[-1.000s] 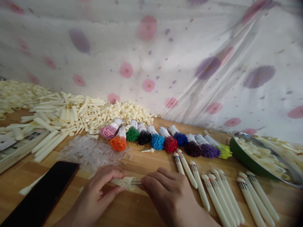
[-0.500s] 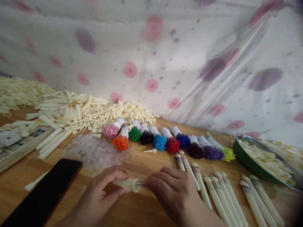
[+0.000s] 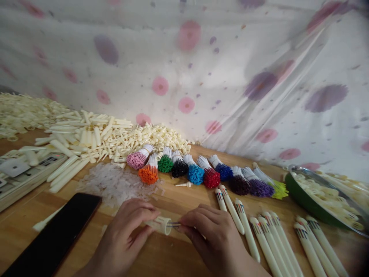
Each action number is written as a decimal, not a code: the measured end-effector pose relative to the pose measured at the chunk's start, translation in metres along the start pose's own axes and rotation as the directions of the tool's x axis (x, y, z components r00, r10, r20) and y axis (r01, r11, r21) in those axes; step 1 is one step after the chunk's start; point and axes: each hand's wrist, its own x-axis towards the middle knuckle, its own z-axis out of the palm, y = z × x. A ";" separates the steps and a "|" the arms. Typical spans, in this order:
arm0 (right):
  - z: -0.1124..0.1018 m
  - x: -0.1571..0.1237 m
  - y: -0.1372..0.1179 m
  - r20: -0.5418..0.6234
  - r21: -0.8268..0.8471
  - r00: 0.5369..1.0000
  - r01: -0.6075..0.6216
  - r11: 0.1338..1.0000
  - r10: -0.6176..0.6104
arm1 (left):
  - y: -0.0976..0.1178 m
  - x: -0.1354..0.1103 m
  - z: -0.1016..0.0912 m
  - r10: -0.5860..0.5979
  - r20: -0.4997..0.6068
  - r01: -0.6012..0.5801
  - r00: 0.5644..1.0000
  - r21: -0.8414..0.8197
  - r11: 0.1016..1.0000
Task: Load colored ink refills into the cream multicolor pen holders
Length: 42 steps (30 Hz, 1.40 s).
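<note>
My left hand (image 3: 127, 234) is closed round a short cream pen tube (image 3: 162, 225), its round open end facing right. The fingers of my right hand (image 3: 206, 231) pinch a few thin dark rods (image 3: 173, 224), which run into that open end. Their far ends are hidden in the tube, and what kind of rods they are is too small to make out. Just beyond my hands lies a heap of clear short plastic pieces (image 3: 115, 184). Several finished-looking cream multicolour pens (image 3: 247, 227) lie to the right of my right hand.
Bundles of coloured pen refills, such as the orange bundle (image 3: 148, 173) and the red bundle (image 3: 211, 175), form a row. Behind them is a pile of cream pen parts (image 3: 138, 136). A phone (image 3: 54, 234) and power strip (image 3: 34, 177) lie left; a green-sided bowl (image 3: 300, 200) stands right.
Both hands keep their grip on the tube and the rods. The fingers of my left hand have shifted a little on the tube, and the view has moved slightly.
</note>
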 end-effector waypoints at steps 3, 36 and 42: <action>-0.001 0.001 0.000 0.010 0.007 1.000 0.006 1.000 -0.006 | 0.000 0.000 -0.001 0.003 0.003 -0.003 1.000 0.034 0.999; -0.006 0.001 -0.008 0.013 -0.207 1.000 0.004 0.978 -0.001 | 0.006 0.001 0.009 -0.446 0.044 0.436 0.894 -0.319 0.842; -0.016 -0.001 -0.014 0.000 -0.257 1.000 0.027 0.966 -0.028 | 0.006 0.007 0.010 -0.534 0.135 0.506 0.835 -0.572 0.646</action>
